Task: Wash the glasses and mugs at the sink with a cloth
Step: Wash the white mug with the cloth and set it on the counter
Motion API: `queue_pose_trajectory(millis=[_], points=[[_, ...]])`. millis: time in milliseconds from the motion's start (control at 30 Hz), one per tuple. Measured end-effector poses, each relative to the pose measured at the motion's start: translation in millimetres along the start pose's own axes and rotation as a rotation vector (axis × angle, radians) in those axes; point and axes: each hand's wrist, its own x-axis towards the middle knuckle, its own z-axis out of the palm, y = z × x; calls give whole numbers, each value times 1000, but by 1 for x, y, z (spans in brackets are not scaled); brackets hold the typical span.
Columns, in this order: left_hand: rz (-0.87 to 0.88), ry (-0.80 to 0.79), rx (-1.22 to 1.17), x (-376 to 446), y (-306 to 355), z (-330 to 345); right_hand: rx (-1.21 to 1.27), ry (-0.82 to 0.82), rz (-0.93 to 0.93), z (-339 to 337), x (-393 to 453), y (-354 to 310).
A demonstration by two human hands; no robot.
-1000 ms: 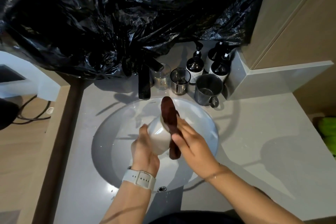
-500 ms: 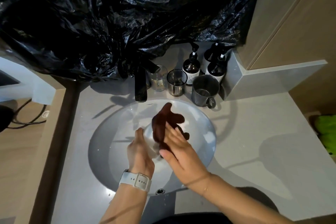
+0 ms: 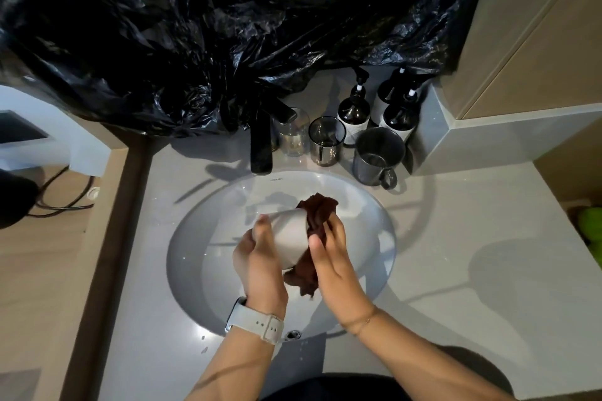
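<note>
1. Over the sink (image 3: 195,270), from the head camera, I cannot make out much of the white mug (image 3: 290,241): my left hand (image 3: 260,264) covers its near side, and the brown cloth (image 3: 317,215) hides its right side. Whether it has a handle I cannot tell.
2. At 12 o'clock, black plastic sheeting (image 3: 195,26) cuts off the wall and the top of the black tap (image 3: 260,146).
3. My left hand's fingers curl round the mug, thumb on top, gripping it above the basin.
4. My right hand (image 3: 335,260) pinches the cloth against the mug, fingers bent into the folds; cloth hangs below the mug too.
5. Toward 1 o'clock, behind the basin rim, stand a clear glass (image 3: 293,137), a dark glass (image 3: 326,142) and a metal mug (image 3: 378,156), close together, with pump bottles (image 3: 353,114) just behind them.
6. Bare counter (image 3: 456,238) lies open at 3 o'clock; at 9 o'clock the counter's edge is near the basin.
</note>
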Motion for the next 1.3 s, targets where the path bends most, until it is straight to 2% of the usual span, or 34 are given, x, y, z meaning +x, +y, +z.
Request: queue_pose_trajectory(millis=[67, 200, 233, 300, 400, 467, 567, 667, 800, 900, 967, 1000, 1033, 1100, 1200, 1267, 1300], points=[[20, 9, 9, 5, 5, 0, -77, -31, -70, -3, 0, 2], [-10, 62, 80, 18, 16, 1, -515, -217, -384, -20, 10, 2], [-10, 54, 85, 20, 17, 0, -517, -247, -426, -24, 14, -1], [-18, 6, 80, 22, 16, -4, -361, -263, -422, -29, 20, -9], [-43, -51, 43, 21, 18, -3, -90, -243, -277, -30, 23, -20], [-33, -69, 44, 19, 20, 0, 28, -135, -189, -24, 23, -27], [23, -50, 47, 11, 21, 7, 73, 99, -181, -12, 26, -29], [101, -24, 108, 8, 19, 14, 107, 207, -106, -1, 31, -25], [259, -25, 222, -6, 13, 17, 316, 161, 196, 3, 22, -33], [514, -65, 401, -20, 3, 15, 567, 157, 519, -5, 26, -38], [706, -55, 631, -22, -4, 12, 726, 32, 725, -16, 33, -45], [764, -51, 703, -21, -7, 10, 764, -6, 767, -20, 34, -48], [758, -64, 707, -21, -9, 9, 743, -11, 767, -21, 36, -47], [610, -122, 509, -22, -5, 9, 606, 29, 700, -17, 35, -43], [313, -122, 240, -15, 7, 14, 408, 171, 372, -8, 27, -35], [133, -125, 207, -5, 13, 17, 243, 176, 181, -10, 24, -33], [83, -143, 213, 0, 15, 18, 184, 175, 145, -12, 23, -30]])
